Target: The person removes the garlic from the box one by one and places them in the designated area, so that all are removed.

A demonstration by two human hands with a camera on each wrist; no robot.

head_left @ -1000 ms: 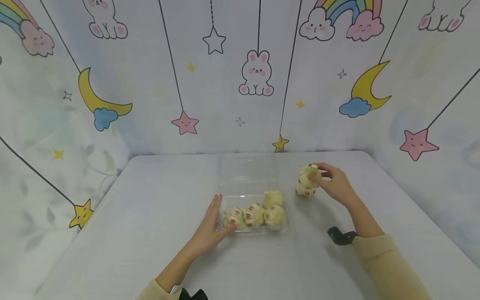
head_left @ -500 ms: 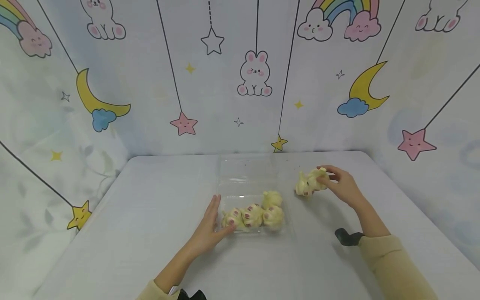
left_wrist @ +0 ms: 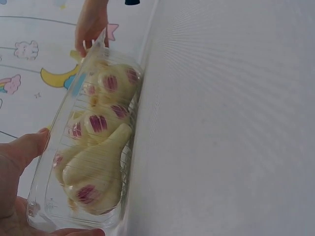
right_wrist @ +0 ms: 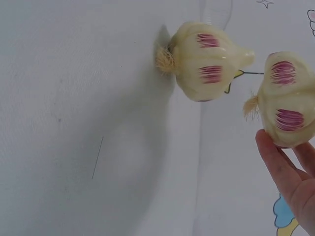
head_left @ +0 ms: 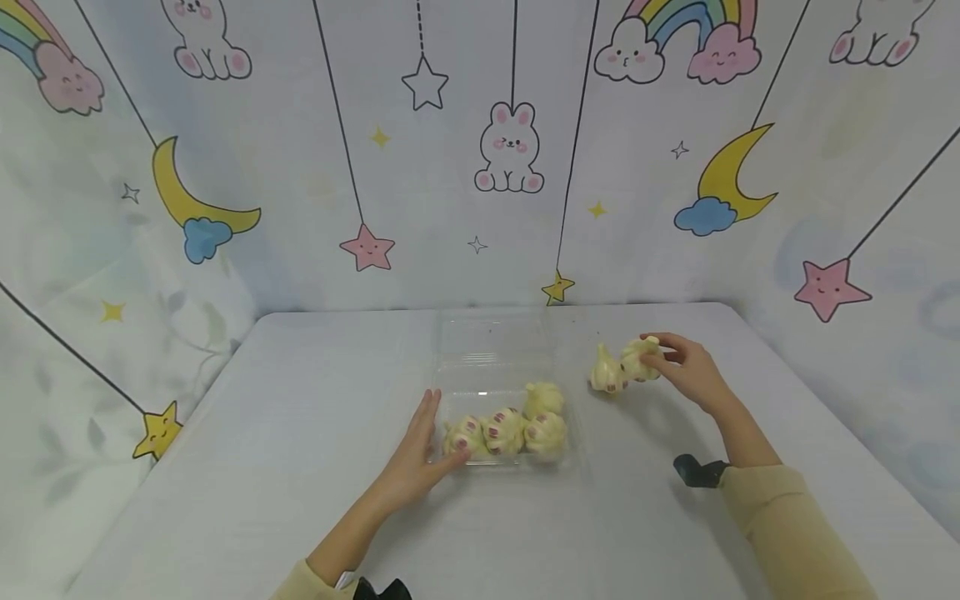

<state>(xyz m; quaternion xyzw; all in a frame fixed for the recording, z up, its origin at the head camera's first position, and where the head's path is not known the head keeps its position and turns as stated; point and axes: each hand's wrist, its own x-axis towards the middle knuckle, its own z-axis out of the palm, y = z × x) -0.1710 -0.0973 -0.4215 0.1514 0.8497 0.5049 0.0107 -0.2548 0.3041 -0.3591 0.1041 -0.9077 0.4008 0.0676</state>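
Note:
My right hand (head_left: 688, 373) pinches a garlic bulb (head_left: 636, 360), cream with purple streaks, at the far right of the table. In the right wrist view this held bulb (right_wrist: 288, 101) hangs apart from the surface, thumb and fingers on its side. Just left of it a second garlic bulb (right_wrist: 204, 61) stands upright on its root tuft. My left hand (head_left: 412, 467) rests at the near left corner of a clear plastic box (left_wrist: 56, 128), straight fingers along its side and thumb on the front rim. Inside lie several garlic bulbs (head_left: 505, 431).
The box's clear lid (head_left: 495, 337) lies folded back behind it. A white cloth covers the table (head_left: 322, 375). Behind it hangs a printed backdrop (head_left: 300, 150) with stars, moons and rabbits. A dark strap piece (head_left: 699, 472) sticks out at the right cuff.
My right hand has shifted right with its garlic bulb, from in front of the standing bulb to beside it, leaving that one in plain view. The left hand has stayed at the box.

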